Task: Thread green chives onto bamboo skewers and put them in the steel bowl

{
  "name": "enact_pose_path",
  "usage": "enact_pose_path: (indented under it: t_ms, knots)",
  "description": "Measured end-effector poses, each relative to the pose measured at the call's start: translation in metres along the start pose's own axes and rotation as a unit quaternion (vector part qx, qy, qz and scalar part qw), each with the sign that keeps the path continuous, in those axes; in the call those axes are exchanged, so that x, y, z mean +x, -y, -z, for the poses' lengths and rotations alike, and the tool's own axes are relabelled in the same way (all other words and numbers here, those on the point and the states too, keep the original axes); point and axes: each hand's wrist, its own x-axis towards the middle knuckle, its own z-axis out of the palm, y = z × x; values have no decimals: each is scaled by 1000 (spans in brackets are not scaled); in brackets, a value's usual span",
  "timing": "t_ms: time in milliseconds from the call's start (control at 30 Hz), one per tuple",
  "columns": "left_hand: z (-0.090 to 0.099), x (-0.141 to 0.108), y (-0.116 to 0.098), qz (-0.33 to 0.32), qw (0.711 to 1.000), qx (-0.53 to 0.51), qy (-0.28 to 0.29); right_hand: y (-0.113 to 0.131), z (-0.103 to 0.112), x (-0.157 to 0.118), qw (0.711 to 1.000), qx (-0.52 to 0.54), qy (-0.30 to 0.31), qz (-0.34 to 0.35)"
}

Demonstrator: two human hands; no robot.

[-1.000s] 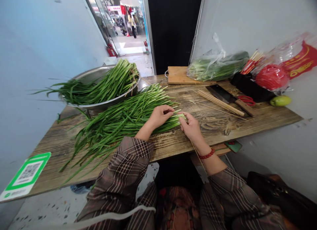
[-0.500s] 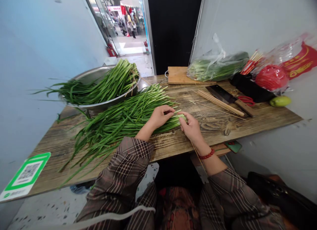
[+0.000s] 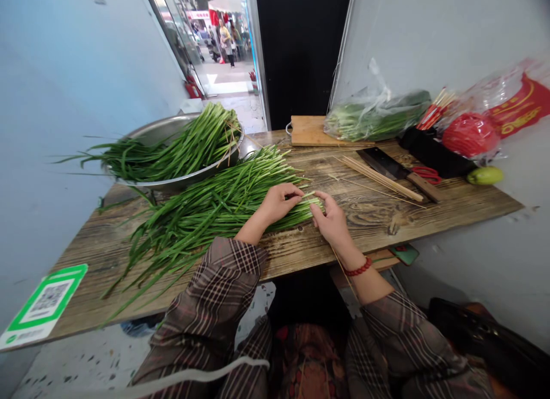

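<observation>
A pile of green garlic chives point(image 3: 215, 201) lies on the wooden table, pale stem ends pointing right. Over those ends, my left hand point(image 3: 280, 203) is closed, thumb and forefinger pinching a chive stem. My right hand point(image 3: 330, 218) faces it from the other side, fingers curled at the cut ends. A thin bamboo skewer point(image 3: 344, 268) runs down from beneath my right palm along the wrist; its upper end is hidden by the hand. The forefinger of this hand touches the tip of the pinched stem.
More chives fill a metal basin point(image 3: 172, 181) at the back left. Bamboo skewers point(image 3: 378, 178), a cleaver point(image 3: 391, 167), a cutting board point(image 3: 307, 130) and bagged greens point(image 3: 373, 118) lie at the right. A QR-code card point(image 3: 47, 301) sits by the left edge.
My right forefinger has shifted slightly at the stem ends. My left hand keeps its pinch in almost the same place.
</observation>
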Motion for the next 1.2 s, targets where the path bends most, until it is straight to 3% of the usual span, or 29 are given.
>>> enact_pose_path:
  t_ms: [300, 600, 867, 1033, 1200]
  knots:
    - [-2, -1, -2, 9, 1000, 7, 0, 4, 1, -1, 1000, -4, 0, 28]
    - [2, -1, -4, 19, 999, 10, 45, 6, 1, -2, 999, -25, -10, 26]
    - [4, 1, -7, 37, 988, -15, 152, 15, 2, -3, 998, 56, 21, 36]
    - [17, 2, -8, 71, 992, -62, 81, 11, 4, -3, 990, 141, 25, 14]
    - [26, 1, -10, 87, 991, -97, 20, 14, 14, -2, 995, 25, 88, 30]
